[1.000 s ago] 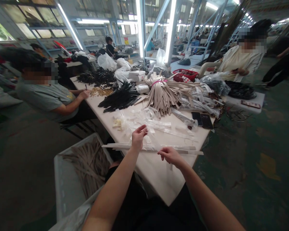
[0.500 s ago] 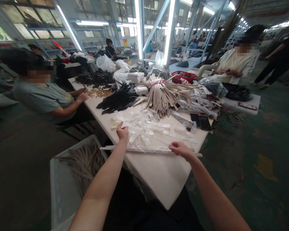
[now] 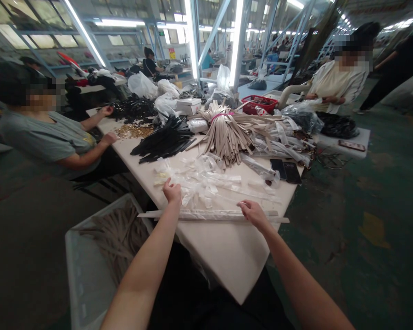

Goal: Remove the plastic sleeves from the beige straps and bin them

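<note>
My left hand [image 3: 172,191] is over the near-left edge of a heap of clear plastic sleeves [image 3: 203,176], its fingers curled together. What they hold, if anything, is too small to make out. My right hand [image 3: 252,212] pinches the end of what looks like a thin clear plastic sleeve [image 3: 231,200], faint against the table. Just below both hands, long pale straps [image 3: 209,215], partly wrapped in plastic, lie crosswise near the edge of the white table [image 3: 227,256]. My left forearm passes over their left part.
Behind the heap lie a beige strap bundle [image 3: 227,133] and black straps [image 3: 163,140]. Two dark phone-like objects [image 3: 285,171] rest at the right edge. A white bin of straps [image 3: 72,256] stands lower left. Co-workers sit at left [image 3: 51,137] and far right [image 3: 340,85].
The view has shifted slightly to the right. My hands keep nearly the same pose over the straps. The left co-worker's hands have parted, one reaching to the black pile.
</note>
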The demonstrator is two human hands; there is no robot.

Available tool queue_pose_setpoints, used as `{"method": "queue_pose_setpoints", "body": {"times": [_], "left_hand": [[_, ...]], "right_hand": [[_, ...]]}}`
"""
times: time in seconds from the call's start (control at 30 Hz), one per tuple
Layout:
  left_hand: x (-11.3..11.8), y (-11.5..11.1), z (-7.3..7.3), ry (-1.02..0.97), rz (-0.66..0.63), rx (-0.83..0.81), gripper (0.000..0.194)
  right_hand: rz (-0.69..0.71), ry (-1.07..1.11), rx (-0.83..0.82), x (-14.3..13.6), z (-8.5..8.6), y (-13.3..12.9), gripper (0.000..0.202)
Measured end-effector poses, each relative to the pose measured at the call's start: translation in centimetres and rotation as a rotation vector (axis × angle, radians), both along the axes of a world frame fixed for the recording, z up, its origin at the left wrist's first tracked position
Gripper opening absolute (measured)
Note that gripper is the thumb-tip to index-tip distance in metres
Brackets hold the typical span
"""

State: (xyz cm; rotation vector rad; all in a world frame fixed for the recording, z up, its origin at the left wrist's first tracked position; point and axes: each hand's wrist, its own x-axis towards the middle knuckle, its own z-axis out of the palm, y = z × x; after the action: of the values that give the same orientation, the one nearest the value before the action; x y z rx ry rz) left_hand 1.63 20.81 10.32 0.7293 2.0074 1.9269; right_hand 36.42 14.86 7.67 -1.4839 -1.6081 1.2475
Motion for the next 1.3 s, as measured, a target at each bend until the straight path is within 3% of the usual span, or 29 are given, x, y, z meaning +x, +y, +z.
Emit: {"method": "queue_pose_setpoints", "body": {"times": [0.07,0.1,0.17,0.23,0.27,0.37,0.5,0.6,0.73,0.87,1.07,1.3], "left_hand": [[1.3,-1.4,0.3,0.267,-0.014,-0.032,0.056],[2.5,-2.3,0.2,0.390,-0.087,-0.029,0.054],[5.8,-4.5,-0.4,0.505,-0.401,-0.003,0.044],[9.7,-6.5,-1.6,0.498,-0.753,-0.026,0.029],[11.7,-7.4,-2.4,0.460,-0.865,-0.056,0.022],[16.2,-8.4,-4.5,0.128,-0.996,-0.179,0.015],[18.4,-7.3,-6.0,-0.612,-0.993,-0.209,0.035],[18.4,-6.3,-6.5,-0.853,-0.892,-0.131,0.040],[18.3,-5.9,-6.9,-0.885,-0.788,-0.100,0.040],[18.4,-6.0,-6.6,-0.941,-0.777,-0.089,0.035],[18.5,-5.9,-5.2,-0.953,-0.767,-0.136,0.032],[17.6,-6.3,-5.1,-0.876,-0.832,-0.104,0.041]], "right_hand": [[-0.095,0.065,-0.058,-0.6,-0.9,0.1,0.040],[-0.148,0.109,-0.087,-0.9,-1.2,0.1,0.039],[-0.249,0.223,-0.159,-1.7,-1.8,0.2,0.035],[-0.337,0.371,-0.229,-2.5,-2.1,0.3,0.032],[-0.378,0.452,-0.255,-2.8,-2.1,0.3,0.035],[-0.467,0.721,-0.352,-3.5,-1.8,0.4,0.039],[-0.498,1.064,-0.577,-3.3,-0.7,0.0,0.020],[-0.425,1.223,-0.650,-2.9,0.0,-0.8,0.033],[-0.354,1.205,-0.550,-3.0,0.3,-1.9,0.042],[-0.450,0.880,-0.387,-3.6,-0.5,-2.3,0.025],[-0.482,0.400,-0.030,-4.1,-1.6,-2.3,0.044],[-0.601,0.546,-0.090,-4.3,-2.6,-2.4,0.045]]}}
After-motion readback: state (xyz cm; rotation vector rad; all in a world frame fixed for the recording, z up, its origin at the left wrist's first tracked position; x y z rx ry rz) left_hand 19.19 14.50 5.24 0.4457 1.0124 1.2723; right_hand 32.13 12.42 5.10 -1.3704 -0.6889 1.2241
